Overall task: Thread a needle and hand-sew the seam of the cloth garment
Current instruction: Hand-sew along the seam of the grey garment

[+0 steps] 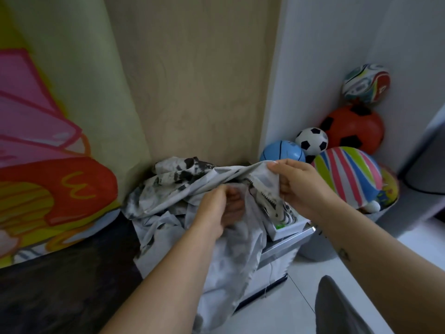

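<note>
A white cloth garment with black print lies heaped over a low cabinet and hangs down its front. My left hand grips a bunched fold of the cloth in the middle of the heap. My right hand pinches an upper edge of the same garment and holds it lifted, with the fabric stretched between both hands. A thin thread dangles down in front of the cabinet. No needle shows.
The white cabinet stands against a wooden panel. A small white box with green inside sits on its top right corner. Several balls fill a bin at the right. A colourful printed curtain hangs at left.
</note>
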A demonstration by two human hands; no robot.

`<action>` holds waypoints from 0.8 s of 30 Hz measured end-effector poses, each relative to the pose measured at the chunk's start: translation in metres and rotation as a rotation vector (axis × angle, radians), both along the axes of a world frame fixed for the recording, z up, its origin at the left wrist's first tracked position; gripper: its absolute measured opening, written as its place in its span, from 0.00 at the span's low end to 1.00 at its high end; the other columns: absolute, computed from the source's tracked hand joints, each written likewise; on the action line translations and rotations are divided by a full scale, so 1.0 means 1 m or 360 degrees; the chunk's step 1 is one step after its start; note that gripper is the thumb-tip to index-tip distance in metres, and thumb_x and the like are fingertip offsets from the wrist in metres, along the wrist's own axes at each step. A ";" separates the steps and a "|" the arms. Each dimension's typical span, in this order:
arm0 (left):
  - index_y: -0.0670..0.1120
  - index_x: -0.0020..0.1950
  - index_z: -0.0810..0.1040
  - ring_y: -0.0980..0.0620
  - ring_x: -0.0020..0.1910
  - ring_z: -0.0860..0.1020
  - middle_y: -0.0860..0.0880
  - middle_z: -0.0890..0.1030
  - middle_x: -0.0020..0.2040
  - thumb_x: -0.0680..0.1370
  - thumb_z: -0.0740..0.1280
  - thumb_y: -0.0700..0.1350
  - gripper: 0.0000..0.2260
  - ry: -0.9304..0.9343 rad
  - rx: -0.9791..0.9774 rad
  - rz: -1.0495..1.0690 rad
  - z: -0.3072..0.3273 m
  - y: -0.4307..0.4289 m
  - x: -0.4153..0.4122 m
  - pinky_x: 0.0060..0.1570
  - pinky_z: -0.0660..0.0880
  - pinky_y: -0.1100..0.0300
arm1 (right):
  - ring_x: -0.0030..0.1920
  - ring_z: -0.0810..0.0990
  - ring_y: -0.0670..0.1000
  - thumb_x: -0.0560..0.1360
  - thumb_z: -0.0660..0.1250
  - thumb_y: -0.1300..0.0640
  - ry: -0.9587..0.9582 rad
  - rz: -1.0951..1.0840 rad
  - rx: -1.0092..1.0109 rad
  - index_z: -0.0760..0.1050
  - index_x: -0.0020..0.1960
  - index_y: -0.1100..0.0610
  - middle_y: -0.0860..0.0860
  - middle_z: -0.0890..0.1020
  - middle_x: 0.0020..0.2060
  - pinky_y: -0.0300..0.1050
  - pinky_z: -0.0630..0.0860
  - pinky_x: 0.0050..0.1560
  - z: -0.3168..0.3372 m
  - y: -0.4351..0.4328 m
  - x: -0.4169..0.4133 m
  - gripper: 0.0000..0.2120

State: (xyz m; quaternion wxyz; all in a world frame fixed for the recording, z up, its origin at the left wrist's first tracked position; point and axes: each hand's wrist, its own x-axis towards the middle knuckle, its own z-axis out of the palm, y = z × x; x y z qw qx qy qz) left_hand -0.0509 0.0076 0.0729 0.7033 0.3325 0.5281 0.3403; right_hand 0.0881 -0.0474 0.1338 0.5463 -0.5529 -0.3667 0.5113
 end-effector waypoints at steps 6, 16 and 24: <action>0.44 0.41 0.79 0.53 0.30 0.81 0.49 0.82 0.30 0.81 0.59 0.52 0.16 -0.0070 -0.0004 -0.0296 0.019 -0.020 0.003 0.30 0.77 0.62 | 0.21 0.70 0.45 0.78 0.60 0.63 0.0026 0.0118 0.0079 0.72 0.41 0.62 0.52 0.71 0.23 0.39 0.68 0.26 0.029 -0.011 -0.019 0.08; 0.46 0.36 0.73 0.53 0.27 0.75 0.50 0.76 0.26 0.81 0.60 0.40 0.13 0.0103 0.0512 0.0079 0.069 -0.018 -0.055 0.36 0.73 0.60 | 0.33 0.65 0.56 0.74 0.66 0.59 -0.0034 -0.0283 0.0163 0.73 0.35 0.59 0.55 0.66 0.26 0.51 0.68 0.39 0.047 -0.010 -0.014 0.09; 0.46 0.39 0.71 0.55 0.31 0.78 0.49 0.79 0.32 0.81 0.59 0.41 0.11 -0.0421 0.1162 0.0357 0.162 -0.011 -0.101 0.37 0.74 0.62 | 0.28 0.69 0.46 0.73 0.71 0.56 -0.0830 0.0628 -0.0040 0.79 0.44 0.64 0.49 0.66 0.25 0.42 0.79 0.42 0.087 -0.033 -0.054 0.10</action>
